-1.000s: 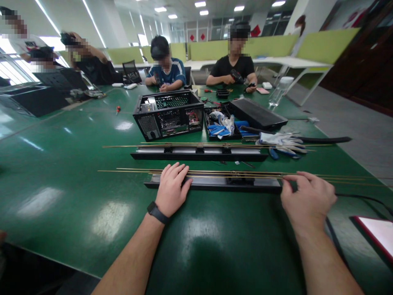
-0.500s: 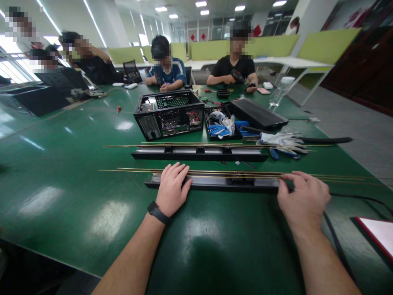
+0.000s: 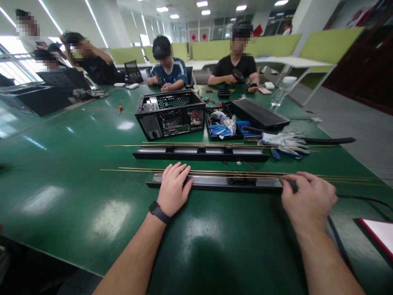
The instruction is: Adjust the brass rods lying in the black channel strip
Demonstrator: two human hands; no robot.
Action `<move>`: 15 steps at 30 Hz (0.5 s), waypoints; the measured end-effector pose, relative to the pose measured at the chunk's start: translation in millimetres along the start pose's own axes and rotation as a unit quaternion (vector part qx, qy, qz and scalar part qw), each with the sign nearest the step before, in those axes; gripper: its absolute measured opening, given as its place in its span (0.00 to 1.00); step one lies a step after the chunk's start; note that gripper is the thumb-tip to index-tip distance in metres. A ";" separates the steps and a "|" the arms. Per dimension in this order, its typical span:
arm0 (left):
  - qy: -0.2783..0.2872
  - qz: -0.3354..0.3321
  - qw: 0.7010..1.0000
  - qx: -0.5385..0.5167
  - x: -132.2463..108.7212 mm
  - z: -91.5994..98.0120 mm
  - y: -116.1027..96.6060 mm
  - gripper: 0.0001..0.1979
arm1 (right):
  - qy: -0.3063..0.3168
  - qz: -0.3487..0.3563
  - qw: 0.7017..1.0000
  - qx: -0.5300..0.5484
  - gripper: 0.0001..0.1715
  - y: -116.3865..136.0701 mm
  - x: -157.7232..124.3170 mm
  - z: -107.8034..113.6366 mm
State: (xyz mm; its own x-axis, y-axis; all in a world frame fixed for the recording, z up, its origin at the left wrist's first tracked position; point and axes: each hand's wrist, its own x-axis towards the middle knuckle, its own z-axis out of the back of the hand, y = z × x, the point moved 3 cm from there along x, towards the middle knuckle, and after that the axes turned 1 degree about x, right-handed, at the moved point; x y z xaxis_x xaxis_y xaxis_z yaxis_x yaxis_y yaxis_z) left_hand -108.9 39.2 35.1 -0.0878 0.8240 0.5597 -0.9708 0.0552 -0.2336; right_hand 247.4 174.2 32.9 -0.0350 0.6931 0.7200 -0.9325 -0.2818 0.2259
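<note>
My left hand (image 3: 175, 186), with a dark watch on its wrist, lies over the left part of a long black rail with a grey channel (image 3: 211, 181). Its fingers stretch across thin brass-coloured rods (image 3: 141, 171) that run along the rail and past both its ends. At the rail's right end, my right hand (image 3: 308, 198) pinches thumb against forefinger on one of these rods; the fingertips partly hide the exact grip. A black block (image 3: 241, 181) sits in the channel between my hands. Behind lies a second black rail (image 3: 199, 157), with similar rods along it.
Farther back stand an open black computer case (image 3: 170, 116), a tray with gloves (image 3: 222, 127) and a black panel (image 3: 260, 114). Another glove (image 3: 285, 143) lies at right, near a clear bottle (image 3: 282, 92). Two people (image 3: 235, 65) work across the table. A red-edged board (image 3: 377, 235) lies front right.
My right hand has shifted slightly to the right along the rods. My left hand stays on the rail, and the whole view has moved a little.
</note>
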 end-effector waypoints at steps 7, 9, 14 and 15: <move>-0.001 0.000 1.000 0.000 0.1 0.2 -0.6 0.19 | -0.006 0.011 1.000 -0.010 0.13 -1.6 0.2 -2.2; 0.000 0.000 1.000 0.001 0.2 0.1 -0.6 0.19 | -0.016 0.024 1.000 -0.009 0.12 -1.4 -0.9 -4.4; 0.003 0.001 1.000 0.004 -0.4 -0.9 0.0 0.19 | -0.020 -0.008 1.000 -0.016 0.13 -7.0 -2.9 -7.3; 0.002 0.000 1.000 0.004 -0.5 -0.9 0.1 0.19 | -0.016 -0.013 1.000 -0.016 0.14 -7.7 -2.9 -7.2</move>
State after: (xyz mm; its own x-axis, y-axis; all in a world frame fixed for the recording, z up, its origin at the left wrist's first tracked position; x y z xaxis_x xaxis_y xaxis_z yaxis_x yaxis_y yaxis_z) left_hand -108.8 39.3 34.0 -0.0865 0.8265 0.5563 -0.9727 0.0507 -0.2265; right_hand 252.1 179.1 24.3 0.0007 0.6782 0.7349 -0.9441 -0.2419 0.2241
